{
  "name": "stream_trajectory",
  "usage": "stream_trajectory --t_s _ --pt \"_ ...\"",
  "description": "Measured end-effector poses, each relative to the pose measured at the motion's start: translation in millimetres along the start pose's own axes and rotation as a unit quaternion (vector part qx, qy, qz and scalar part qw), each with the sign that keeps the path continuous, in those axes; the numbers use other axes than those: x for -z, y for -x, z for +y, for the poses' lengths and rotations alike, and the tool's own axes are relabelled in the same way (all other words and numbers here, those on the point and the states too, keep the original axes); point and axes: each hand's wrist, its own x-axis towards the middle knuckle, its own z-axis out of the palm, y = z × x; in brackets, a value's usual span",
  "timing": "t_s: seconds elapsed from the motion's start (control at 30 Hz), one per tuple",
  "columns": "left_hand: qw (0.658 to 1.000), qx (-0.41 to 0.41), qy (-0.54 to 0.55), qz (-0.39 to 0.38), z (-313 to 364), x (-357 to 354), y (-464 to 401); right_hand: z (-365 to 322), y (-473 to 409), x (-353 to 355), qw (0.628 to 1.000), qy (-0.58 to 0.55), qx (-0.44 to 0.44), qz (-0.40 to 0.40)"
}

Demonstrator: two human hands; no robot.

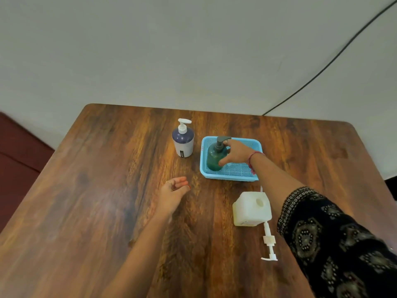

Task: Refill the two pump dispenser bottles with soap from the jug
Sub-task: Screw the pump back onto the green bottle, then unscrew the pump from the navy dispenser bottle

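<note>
A green pump bottle [214,155] with a grey pump stands in the left half of a blue mesh basket [236,171]. My right hand [237,152] wraps around its right side, thumb low on the body, fingers up at the pump neck. Left of the basket stands a white and dark blue pump bottle [183,143] with a white pump. The square white soap jug [251,208] sits near me with its mouth uncapped. A white pump head with tube [269,241] lies beside the jug. My left hand [175,191] hovers over the table, palm up, fingers loosely curled, holding nothing.
Everything rests on a brown wooden table [107,201] pushed against a pale wall. A black cable [322,69] runs down the wall at the back right. A dark red surface [19,160] lies beyond the table's left edge.
</note>
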Motion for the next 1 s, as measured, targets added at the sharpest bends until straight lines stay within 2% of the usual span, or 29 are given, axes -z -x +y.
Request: stream_trajectory --t_s 0.3,0.53,0.6,0.9,1.0 --pt "0.999 -0.043 -0.025 -0.01 28.8 -3.3 -29.6 12.8 7.2 2.4 0.999 -0.03 -0.009 -0.017" --pt "0.997 -0.063 -0.024 -0.031 32.5 -12.8 -31.4 28.7 66.8 17.3 0.98 -0.146 0.009 0.136" --pt "0.997 -0.064 -0.025 -0.035 29.4 -17.1 -27.7 33.8 92.5 15.1 0.968 -0.195 0.015 0.158" --pt "0.997 -0.065 -0.01 -0.051 11.7 -44.8 10.0 68.8 183.1 -28.7 0.934 -0.26 0.011 0.247" --pt "0.997 -0.071 0.005 -0.004 7.9 -46.6 19.1 77.9 201.0 -37.5 0.916 -0.27 0.0 0.296"
